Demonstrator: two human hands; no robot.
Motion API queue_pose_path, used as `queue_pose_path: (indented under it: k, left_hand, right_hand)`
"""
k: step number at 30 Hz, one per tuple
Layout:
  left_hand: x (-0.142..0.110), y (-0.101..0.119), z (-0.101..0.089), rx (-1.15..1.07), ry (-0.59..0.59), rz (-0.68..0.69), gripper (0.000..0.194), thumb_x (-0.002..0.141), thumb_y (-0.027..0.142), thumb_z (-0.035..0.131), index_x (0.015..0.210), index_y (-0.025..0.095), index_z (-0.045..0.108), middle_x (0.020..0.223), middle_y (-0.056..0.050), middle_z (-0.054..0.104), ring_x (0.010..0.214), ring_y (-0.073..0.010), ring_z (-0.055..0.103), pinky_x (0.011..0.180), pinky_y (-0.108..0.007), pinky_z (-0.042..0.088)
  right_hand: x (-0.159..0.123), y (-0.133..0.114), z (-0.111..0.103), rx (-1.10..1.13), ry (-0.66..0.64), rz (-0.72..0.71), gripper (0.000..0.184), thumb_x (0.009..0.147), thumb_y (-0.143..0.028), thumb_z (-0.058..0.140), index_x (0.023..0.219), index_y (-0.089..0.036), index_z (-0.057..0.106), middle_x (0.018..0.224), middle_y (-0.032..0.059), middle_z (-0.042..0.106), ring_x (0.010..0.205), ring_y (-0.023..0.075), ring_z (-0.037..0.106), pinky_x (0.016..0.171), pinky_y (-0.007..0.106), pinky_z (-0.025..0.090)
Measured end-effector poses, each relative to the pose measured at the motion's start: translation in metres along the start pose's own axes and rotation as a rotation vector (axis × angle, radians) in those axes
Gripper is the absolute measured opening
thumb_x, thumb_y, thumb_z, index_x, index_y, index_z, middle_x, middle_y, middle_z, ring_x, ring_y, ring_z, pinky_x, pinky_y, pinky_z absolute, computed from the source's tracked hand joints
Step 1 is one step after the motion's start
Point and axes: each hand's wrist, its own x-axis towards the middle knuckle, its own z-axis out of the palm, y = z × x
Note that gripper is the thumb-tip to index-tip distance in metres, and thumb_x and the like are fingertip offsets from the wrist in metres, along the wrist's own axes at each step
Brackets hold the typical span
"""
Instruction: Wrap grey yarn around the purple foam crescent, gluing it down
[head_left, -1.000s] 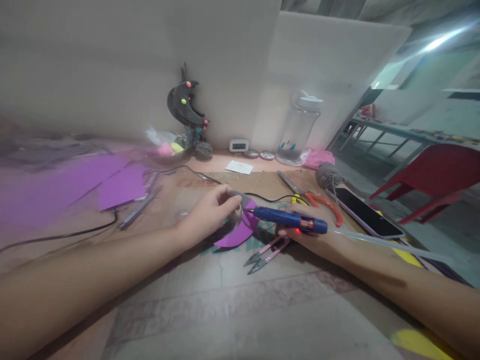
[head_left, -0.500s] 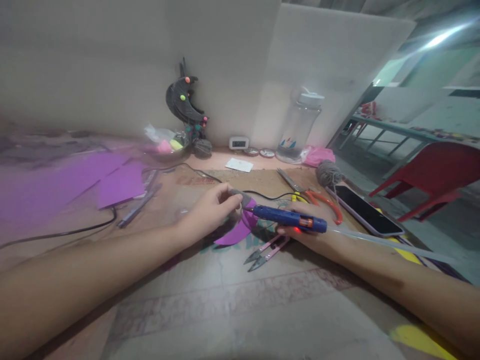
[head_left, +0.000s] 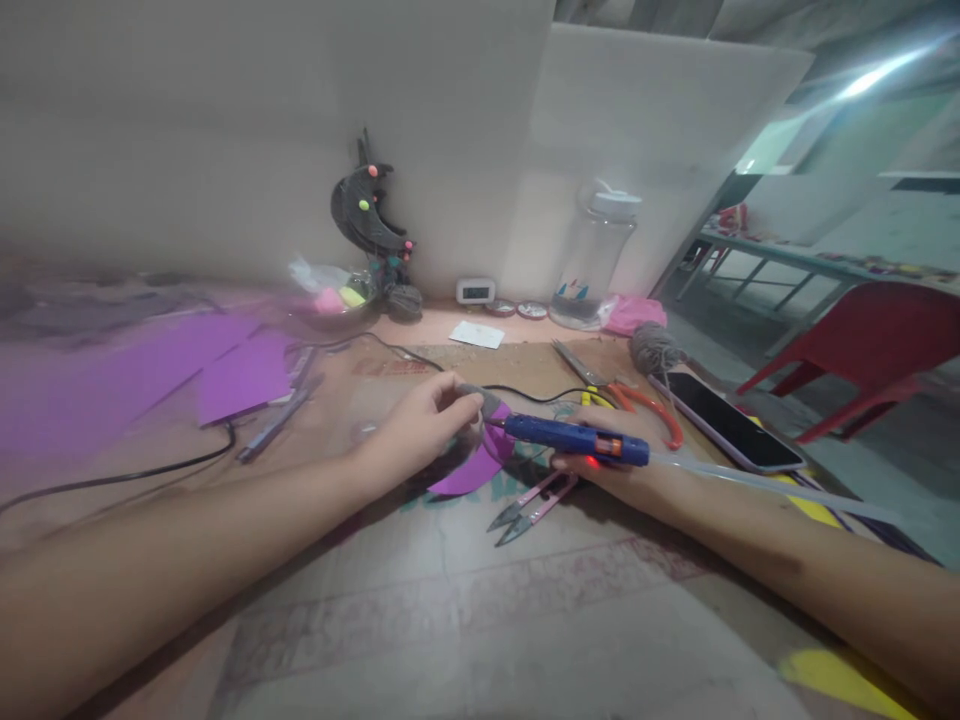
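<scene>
Between the thumb and fingers of my left hand point(head_left: 431, 415) is a purple crescent-shaped piece point(head_left: 474, 470), its upper end covered in grey. In my right hand point(head_left: 600, 470) lies a blue glue gun point(head_left: 566, 438), its nozzle pointing left at the edge of the grey part, touching or very close. A clear glue stick point(head_left: 750, 482) sticks out of its back, and a red light glows under it. Pink-handled thread snips point(head_left: 525, 510) rest on the table just below my right hand. My left fingertips partly hide the grey end.
Scissors with orange handles point(head_left: 652, 405), a ball of grey yarn point(head_left: 655, 348) and a phone point(head_left: 731, 420) lie to the right. Behind stand a water bottle point(head_left: 596, 260) and a small digital clock point(head_left: 475, 291). Purple sheets point(head_left: 244, 375) and a black cable point(head_left: 135, 470) spread left.
The view has shifted very slightly. Both hands keep their hold, and the glue gun's nozzle stays at the grey part of the crescent piece.
</scene>
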Motion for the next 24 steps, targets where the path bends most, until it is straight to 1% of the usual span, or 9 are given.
queue_pose_path:
  k: [3, 6, 13, 16, 24]
  left_hand:
    - [0.0003, -0.0005, 0.0001, -0.016, -0.004, 0.007, 0.019, 0.085, 0.032, 0.054, 0.071, 0.020, 0.048, 0.061, 0.004, 0.059, 0.055, -0.0108, 0.056, 0.054, -0.022, 0.043]
    - [0.0013, -0.0014, -0.0003, -0.014, -0.013, 0.004, 0.019, 0.085, 0.032, 0.053, 0.072, 0.020, 0.049, 0.060, 0.004, 0.059, 0.052, -0.0107, 0.055, 0.052, -0.022, 0.042]
    - [0.0026, -0.0037, -0.0013, -0.007, -0.016, 0.021, 0.018, 0.085, 0.032, 0.053, 0.072, 0.020, 0.049, 0.062, 0.003, 0.061, 0.057, -0.0116, 0.058, 0.055, -0.023, 0.044]
    - [0.0022, -0.0036, -0.0011, -0.002, -0.016, 0.020, 0.019, 0.086, 0.033, 0.053, 0.072, 0.020, 0.048, 0.060, 0.003, 0.060, 0.055, -0.0112, 0.057, 0.055, -0.023, 0.044]
    - [0.0016, -0.0016, -0.0006, -0.014, -0.020, 0.014, 0.019, 0.086, 0.031, 0.053, 0.071, 0.020, 0.047, 0.059, 0.004, 0.060, 0.055, -0.0107, 0.057, 0.055, -0.022, 0.044]
  right_hand:
    - [-0.0005, -0.0027, -0.0010, -0.024, -0.016, 0.033, 0.017, 0.076, -0.036, 0.066, 0.071, -0.020, 0.062, 0.068, -0.0007, 0.062, 0.063, 0.0140, 0.057, 0.057, 0.024, 0.039]
    - [-0.0010, -0.0043, -0.0023, -0.036, -0.031, 0.059, 0.019, 0.077, -0.037, 0.064, 0.070, -0.020, 0.061, 0.068, 0.0003, 0.062, 0.064, 0.0150, 0.057, 0.057, 0.025, 0.038]
    - [-0.0007, -0.0009, -0.0011, -0.023, -0.030, 0.027, 0.025, 0.078, -0.043, 0.062, 0.070, -0.019, 0.061, 0.068, 0.0007, 0.061, 0.063, 0.0150, 0.055, 0.057, 0.026, 0.038]
    - [-0.0007, 0.0007, -0.0001, -0.022, -0.025, 0.029, 0.026, 0.078, -0.044, 0.062, 0.071, -0.019, 0.061, 0.068, 0.0004, 0.061, 0.063, 0.0146, 0.055, 0.056, 0.026, 0.037]
    - [-0.0015, -0.0006, -0.0004, -0.065, -0.020, 0.051, 0.024, 0.077, -0.043, 0.063, 0.069, -0.021, 0.061, 0.067, -0.0003, 0.061, 0.062, 0.0145, 0.056, 0.055, 0.025, 0.037]
